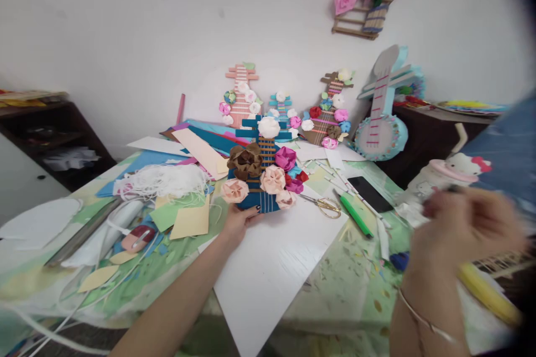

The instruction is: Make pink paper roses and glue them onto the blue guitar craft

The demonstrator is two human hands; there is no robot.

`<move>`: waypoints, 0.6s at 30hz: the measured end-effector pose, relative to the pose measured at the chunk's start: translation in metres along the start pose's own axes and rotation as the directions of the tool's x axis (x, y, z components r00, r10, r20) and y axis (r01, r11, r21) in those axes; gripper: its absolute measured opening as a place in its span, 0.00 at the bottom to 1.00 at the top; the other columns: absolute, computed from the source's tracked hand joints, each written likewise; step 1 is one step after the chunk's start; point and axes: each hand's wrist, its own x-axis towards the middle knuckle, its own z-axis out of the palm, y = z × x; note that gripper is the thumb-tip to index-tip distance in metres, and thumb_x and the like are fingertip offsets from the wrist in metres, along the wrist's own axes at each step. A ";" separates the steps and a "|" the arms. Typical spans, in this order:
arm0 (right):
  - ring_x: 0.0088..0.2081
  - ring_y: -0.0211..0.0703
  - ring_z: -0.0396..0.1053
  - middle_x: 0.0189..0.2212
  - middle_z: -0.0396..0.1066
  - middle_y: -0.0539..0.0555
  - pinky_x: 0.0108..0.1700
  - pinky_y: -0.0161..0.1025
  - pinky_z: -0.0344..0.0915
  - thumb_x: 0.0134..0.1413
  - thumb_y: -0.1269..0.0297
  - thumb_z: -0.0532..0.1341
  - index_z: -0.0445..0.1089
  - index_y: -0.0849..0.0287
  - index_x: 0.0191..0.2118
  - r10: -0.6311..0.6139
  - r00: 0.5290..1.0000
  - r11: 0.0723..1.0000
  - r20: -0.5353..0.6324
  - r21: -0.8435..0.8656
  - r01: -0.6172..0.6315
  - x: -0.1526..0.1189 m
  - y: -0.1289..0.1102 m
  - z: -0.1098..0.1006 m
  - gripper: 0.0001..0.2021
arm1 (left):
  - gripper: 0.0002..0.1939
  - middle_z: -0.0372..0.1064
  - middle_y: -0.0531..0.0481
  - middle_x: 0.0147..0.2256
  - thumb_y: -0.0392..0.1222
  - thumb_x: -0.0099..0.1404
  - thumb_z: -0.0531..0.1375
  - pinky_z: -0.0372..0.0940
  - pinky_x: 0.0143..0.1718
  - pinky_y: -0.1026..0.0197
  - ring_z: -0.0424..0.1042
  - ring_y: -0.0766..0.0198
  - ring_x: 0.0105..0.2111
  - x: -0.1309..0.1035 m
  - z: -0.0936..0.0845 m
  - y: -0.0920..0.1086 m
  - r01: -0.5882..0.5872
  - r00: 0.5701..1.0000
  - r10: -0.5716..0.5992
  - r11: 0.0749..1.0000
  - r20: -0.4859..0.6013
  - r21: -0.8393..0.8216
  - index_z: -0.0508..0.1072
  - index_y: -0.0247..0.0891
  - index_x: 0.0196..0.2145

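My left hand (240, 224) grips the bottom of a blue paper instrument (255, 199), held upright above a white board (276, 262). Paper flowers cover the instrument: a white one (268, 127) at the top, a brown one (245, 160) at the left, peach ones (273, 179) low down and magenta ones (285, 158) at the right. My right hand (469, 223) is raised at the right, in front of a cup with a white and pink lid (456, 169). It is blurred by motion, and whatever its fingers may hold cannot be made out.
Gold-handled scissors (329, 208), a green marker (355, 215) and a black phone (371, 193) lie right of the instrument. White string (165, 181), paper pieces (190, 221) and a red glue gun (138, 238) with a cable are at left. More flowered instruments (328, 121) stand along the wall.
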 end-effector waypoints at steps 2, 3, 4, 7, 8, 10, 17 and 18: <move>0.30 0.44 0.68 0.27 0.71 0.52 0.32 0.39 0.64 0.49 0.64 0.56 0.70 0.58 0.32 0.000 0.984 0.952 0.176 -0.301 0.054 0.016 0.013 0.017 0.07 | 0.24 0.74 0.45 0.35 0.26 0.42 0.67 0.74 0.32 0.56 0.75 0.59 0.32 0.000 0.001 0.001 -0.001 1.000 0.001 1.000 -0.010 -0.006 0.70 0.34 0.39; 0.32 0.44 0.69 0.27 0.72 0.53 0.35 0.38 0.63 0.48 0.64 0.56 0.71 0.58 0.31 0.062 0.939 0.884 0.339 -0.455 0.106 0.026 0.023 0.027 0.07 | 0.23 0.74 0.46 0.35 0.26 0.43 0.67 0.74 0.32 0.56 0.75 0.59 0.32 0.000 0.001 0.001 -0.005 1.000 0.005 1.000 -0.011 -0.008 0.69 0.34 0.39; 0.34 0.45 0.70 0.30 0.74 0.54 0.37 0.38 0.63 0.48 0.65 0.57 0.71 0.59 0.33 0.179 0.844 0.783 0.505 -0.593 0.189 0.037 0.036 0.036 0.08 | 0.24 0.74 0.46 0.35 0.26 0.44 0.66 0.74 0.32 0.56 0.75 0.60 0.32 0.000 0.001 0.001 -0.008 1.000 0.008 1.000 -0.008 -0.011 0.69 0.34 0.40; 0.37 0.47 0.70 0.33 0.74 0.60 0.37 0.37 0.61 0.43 0.67 0.61 0.73 0.63 0.33 0.442 0.628 0.600 0.640 -0.732 0.323 0.061 0.081 0.059 0.09 | 0.25 0.74 0.47 0.36 0.25 0.45 0.65 0.74 0.31 0.56 0.75 0.60 0.31 -0.001 0.001 0.002 -0.019 1.000 0.019 1.000 -0.010 -0.014 0.69 0.36 0.42; 0.36 0.48 0.71 0.32 0.74 0.61 0.35 0.37 0.61 0.41 0.67 0.63 0.73 0.65 0.31 0.488 0.598 0.575 0.636 -0.750 0.327 0.067 0.096 0.063 0.09 | 0.25 0.74 0.47 0.36 0.24 0.45 0.65 0.74 0.31 0.56 0.75 0.60 0.31 -0.001 0.001 0.002 -0.020 1.000 0.020 1.000 -0.014 -0.014 0.69 0.37 0.42; 0.36 0.49 0.71 0.32 0.74 0.64 0.34 0.36 0.61 0.38 0.68 0.65 0.74 0.67 0.31 0.550 0.550 0.542 0.628 -0.770 0.336 0.072 0.122 0.069 0.10 | 0.25 0.74 0.47 0.36 0.24 0.45 0.65 0.74 0.31 0.56 0.75 0.60 0.31 -0.002 0.000 0.003 -0.018 1.000 0.018 1.000 -0.019 -0.020 0.69 0.36 0.42; 0.38 0.50 0.71 0.36 0.73 0.65 0.33 0.36 0.62 0.38 0.60 0.68 0.73 0.69 0.37 0.656 0.495 0.490 0.569 -0.821 0.294 0.077 0.177 0.070 0.20 | 0.25 0.74 0.45 0.38 0.25 0.46 0.65 0.74 0.34 0.55 0.75 0.60 0.33 0.000 0.000 0.005 -0.013 1.000 0.012 1.000 -0.023 -0.021 0.69 0.36 0.43; 0.39 0.50 0.71 0.36 0.73 0.65 0.33 0.36 0.62 0.38 0.58 0.68 0.73 0.69 0.38 0.661 0.497 0.486 0.562 -0.825 0.287 0.077 0.181 0.070 0.21 | 0.25 0.74 0.45 0.38 0.24 0.47 0.65 0.74 0.34 0.55 0.75 0.60 0.33 0.000 0.001 0.005 -0.009 1.000 0.008 1.000 -0.022 -0.017 0.68 0.37 0.43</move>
